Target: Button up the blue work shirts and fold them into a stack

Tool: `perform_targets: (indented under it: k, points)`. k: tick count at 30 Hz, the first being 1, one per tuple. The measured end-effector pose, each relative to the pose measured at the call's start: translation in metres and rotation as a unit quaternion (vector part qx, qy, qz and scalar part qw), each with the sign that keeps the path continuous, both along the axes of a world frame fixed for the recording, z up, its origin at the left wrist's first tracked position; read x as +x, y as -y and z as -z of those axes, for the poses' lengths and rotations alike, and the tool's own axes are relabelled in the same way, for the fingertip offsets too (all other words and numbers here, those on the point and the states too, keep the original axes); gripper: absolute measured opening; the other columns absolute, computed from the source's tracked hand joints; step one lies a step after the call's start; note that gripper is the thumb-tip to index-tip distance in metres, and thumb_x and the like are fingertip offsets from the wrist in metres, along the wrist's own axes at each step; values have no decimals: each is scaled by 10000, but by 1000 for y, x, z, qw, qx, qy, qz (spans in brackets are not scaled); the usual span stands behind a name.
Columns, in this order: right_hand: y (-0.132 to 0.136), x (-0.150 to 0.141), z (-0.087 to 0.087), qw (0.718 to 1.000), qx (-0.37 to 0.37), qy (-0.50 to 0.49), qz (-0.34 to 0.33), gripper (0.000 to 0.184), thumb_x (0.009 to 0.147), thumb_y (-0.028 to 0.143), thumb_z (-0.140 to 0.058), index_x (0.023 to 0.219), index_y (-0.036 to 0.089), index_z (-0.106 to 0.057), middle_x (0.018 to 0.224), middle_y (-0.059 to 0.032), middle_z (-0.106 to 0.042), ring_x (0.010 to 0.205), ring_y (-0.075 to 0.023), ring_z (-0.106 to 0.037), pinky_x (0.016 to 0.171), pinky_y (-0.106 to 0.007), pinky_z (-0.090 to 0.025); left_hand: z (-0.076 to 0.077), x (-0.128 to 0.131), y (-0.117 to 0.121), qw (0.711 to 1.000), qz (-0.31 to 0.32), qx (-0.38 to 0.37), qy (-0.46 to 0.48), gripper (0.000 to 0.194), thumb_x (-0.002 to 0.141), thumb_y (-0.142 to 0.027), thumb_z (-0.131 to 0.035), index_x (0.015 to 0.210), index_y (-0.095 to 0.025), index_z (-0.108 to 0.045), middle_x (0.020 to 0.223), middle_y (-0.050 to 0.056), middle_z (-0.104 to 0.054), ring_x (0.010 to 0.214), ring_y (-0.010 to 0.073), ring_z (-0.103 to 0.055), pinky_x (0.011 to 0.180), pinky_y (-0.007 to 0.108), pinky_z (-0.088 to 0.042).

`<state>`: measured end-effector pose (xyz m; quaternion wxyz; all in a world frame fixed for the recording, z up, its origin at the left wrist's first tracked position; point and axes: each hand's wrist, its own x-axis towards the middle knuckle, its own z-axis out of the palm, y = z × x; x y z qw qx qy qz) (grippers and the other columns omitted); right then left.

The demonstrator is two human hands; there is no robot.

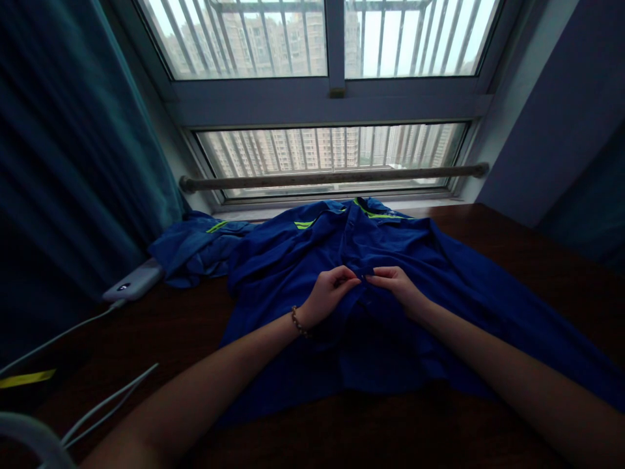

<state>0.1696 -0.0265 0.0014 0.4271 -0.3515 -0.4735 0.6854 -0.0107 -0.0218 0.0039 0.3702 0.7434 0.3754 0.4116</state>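
A blue long-sleeved shirt [293, 260] with bright yellow-green trim lies spread on a dark wooden surface, its collar toward the window. At the middle of its front, my left hand [329, 296] pinches one edge of the cloth between thumb and fingers. My right hand [398, 290] pinches the facing edge, a short gap away. Between the fingertips a tiny light spot shows, too small to name. A beaded bracelet [299, 322] circles my left wrist. Below the hands the front edges of the shirt hang apart in shadow.
At the left lies a white power bank [134, 280] with a cable plugged in, beside a blue curtain [97, 150]. More white cable [107, 400] and a yellow strip [27, 378] are at lower left. A horizontal rail [332, 178] crosses before the barred window.
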Motion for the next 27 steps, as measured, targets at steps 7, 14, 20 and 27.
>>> perform_targets:
  k: [7,14,20,27]
  points:
    - [-1,-1,1,1000,3,10,4,223,620,336,-698,713,139,-648,627,3,-619,497,-76,-516,485,-192,-359,2,0,-2,1000,-5,-6,4,239,788,-377,-515,732,-145,-519,650,-22,-506,592,89,-449,532,199,-356]
    - [-2,-4,5,1000,-13,-13,-1,282,641,407,-664,618,129,-624,523,11,-552,446,-66,-457,448,-203,-326,1,1,-1,1000,-19,-1,8,234,788,-362,-517,700,-147,-485,600,-40,-455,545,76,-405,506,193,-333]
    - [-4,-7,14,998,36,53,6,269,555,317,-725,732,126,-659,566,9,-580,466,-67,-475,481,-208,-349,0,2,2,1000,5,7,-10,203,798,-330,-508,713,-146,-493,628,-33,-495,575,82,-454,536,194,-368]
    - [-7,-5,16,994,82,76,19,218,590,312,-699,704,133,-646,542,22,-557,456,-63,-461,465,-194,-332,-4,-2,-1,998,63,-12,-9,229,804,-317,-510,966,-156,-517,663,-28,-531,605,83,-500,581,201,-410]
